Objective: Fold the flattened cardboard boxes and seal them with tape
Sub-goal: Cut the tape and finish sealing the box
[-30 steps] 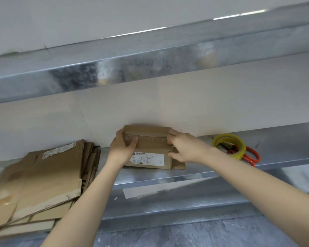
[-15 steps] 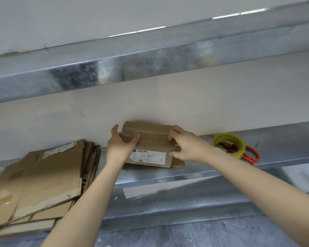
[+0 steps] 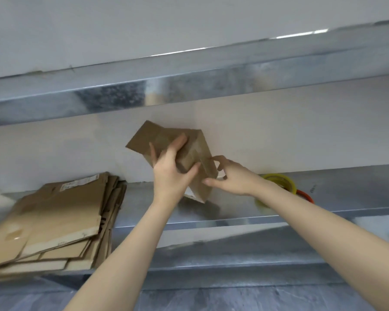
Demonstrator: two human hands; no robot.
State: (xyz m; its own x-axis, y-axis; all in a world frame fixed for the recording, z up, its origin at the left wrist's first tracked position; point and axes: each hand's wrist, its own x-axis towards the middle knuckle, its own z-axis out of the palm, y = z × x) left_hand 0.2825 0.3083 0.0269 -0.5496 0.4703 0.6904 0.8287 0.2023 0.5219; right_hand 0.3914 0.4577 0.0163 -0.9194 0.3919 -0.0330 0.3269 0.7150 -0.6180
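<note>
**While the box hangs tilted over the shelf, the left grip carries it and the tape lies to the right**

Since the next move likely means turning the box (image 3: 198,149) or setting it down, tilt matters most. Its long axis runs from upper left to lower right of frame. One loose flap pokes out at upper left. The lowest corner is just over the shelf (image 3: 234,212); touching or not, can't tell, blurred. Box sits at frame centre, close in front of the wall (image 3: 290,131).

Left hand (image 3: 170,176) grip: closed round the box mid-body, fingers over the top face, thumb wrapped on the near right side. Takes the weight, by my read. Right hand (image 3: 230,176) grip: thumb and curled fingers close on the lower right edge. Lighter hold, looks like steering.

Tape roll (image 3: 279,180), yellow, lies on the shelf right of the box, just behind the right wrist, so the right hand is nearer to it. Orange scissors (image 3: 304,196) handle shows just past the roll, mostly hidden. Flattened cardboard stack (image 3: 54,221) is at lower left, overhanging the shelf's front edge, well apart from the box.

Room: shelf metal shows between stack and tape, enough to stand the box down, I judge. Upper shelf beam (image 3: 189,86) crosses above, and the wall close behind limits any swing backward. The shelf's front edge is near under the box, so slipping off forward is the risk. Whether the box is sealed: not sure, too blurred.
</note>
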